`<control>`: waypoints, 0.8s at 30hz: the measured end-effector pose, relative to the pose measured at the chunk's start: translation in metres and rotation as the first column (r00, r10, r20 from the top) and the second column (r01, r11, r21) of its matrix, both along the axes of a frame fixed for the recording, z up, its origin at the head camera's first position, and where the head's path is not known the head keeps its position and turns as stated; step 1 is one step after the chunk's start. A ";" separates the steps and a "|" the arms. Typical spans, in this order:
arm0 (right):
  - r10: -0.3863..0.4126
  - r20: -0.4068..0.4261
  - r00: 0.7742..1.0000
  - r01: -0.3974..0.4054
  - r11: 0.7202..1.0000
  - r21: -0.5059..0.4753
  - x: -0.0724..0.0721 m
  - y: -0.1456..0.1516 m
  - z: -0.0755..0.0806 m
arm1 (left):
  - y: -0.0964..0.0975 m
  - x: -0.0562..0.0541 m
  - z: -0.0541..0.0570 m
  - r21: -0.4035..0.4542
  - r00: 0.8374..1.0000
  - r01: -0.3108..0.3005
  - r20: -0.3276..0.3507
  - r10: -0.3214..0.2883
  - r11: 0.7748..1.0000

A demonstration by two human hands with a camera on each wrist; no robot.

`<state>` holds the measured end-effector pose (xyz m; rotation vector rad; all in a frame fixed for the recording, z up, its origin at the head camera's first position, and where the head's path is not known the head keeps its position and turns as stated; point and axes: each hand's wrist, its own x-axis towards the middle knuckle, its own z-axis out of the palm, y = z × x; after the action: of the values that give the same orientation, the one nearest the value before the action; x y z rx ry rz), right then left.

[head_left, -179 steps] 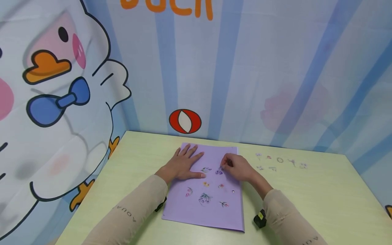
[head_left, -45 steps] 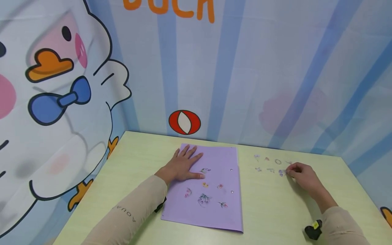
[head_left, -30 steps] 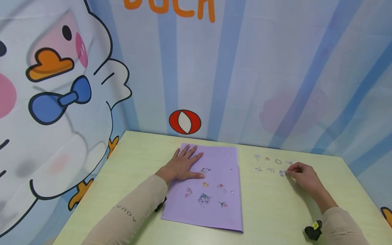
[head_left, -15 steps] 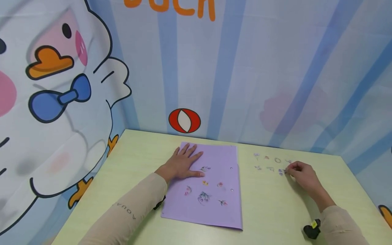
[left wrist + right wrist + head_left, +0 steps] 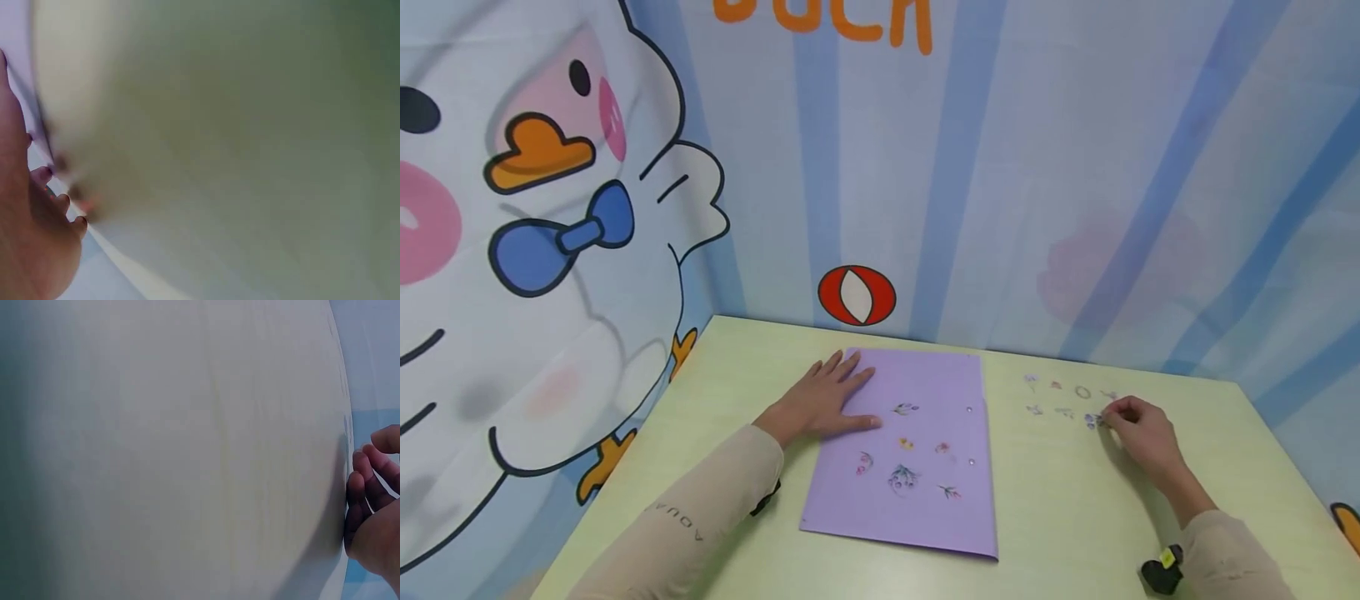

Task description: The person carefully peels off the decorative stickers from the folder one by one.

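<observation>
On the table lies a purple sheet (image 5: 940, 533), folder-like, bearing several small flower stickers such as a purple-and-green bouquet (image 5: 903, 479) and a yellow flower (image 5: 906, 444). My left hand (image 5: 820, 403) is spread with straight fingers over its upper left edge, the thumb reaching onto it. To the right, the thumb and index finger of my right hand (image 5: 1142, 433) pinch the edge of a purple flower sticker (image 5: 1091, 422), down at the tabletop. In the right wrist view, the right hand (image 5: 375, 506) shows curled fingers; the sticker is out of sight there.
Faint flower stickers lie in two rows on the table beyond the right hand, among them a ring-shaped wreath (image 5: 1082, 392) and a small red flower (image 5: 1056, 385). A cloth backdrop (image 5: 880, 167) with a cartoon duck stands behind the table and at its left.
Six seconds ago my right hand held the purple flower sticker at the sheet; it is now at the table on the right. My left hand has just slid left, partly off the sheet.
</observation>
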<state>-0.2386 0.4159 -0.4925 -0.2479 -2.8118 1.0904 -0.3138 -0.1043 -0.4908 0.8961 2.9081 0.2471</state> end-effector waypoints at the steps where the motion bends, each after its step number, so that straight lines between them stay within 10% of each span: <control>1: -0.006 -0.013 1.000 0.007 1.000 0.012 0.000 -0.002 0.000 | -0.002 0.000 -0.002 -0.016 1.000 -0.005 0.001 0.005 1.000; 11: 0.118 -0.167 0.979 -0.094 0.985 0.146 -0.011 -0.051 0.014 | -0.001 -0.002 -0.007 -0.063 1.000 -0.019 -0.013 0.018 0.998; 24: 0.435 -0.204 0.877 -0.423 0.900 0.103 -0.020 -0.169 0.044 | 0.000 -0.002 -0.010 -0.057 0.999 -0.023 -0.027 0.022 0.998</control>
<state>-0.2585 0.2470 -0.4482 0.5019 -2.7480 1.0294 -0.3161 -0.1046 -0.5013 0.8649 2.9349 0.1539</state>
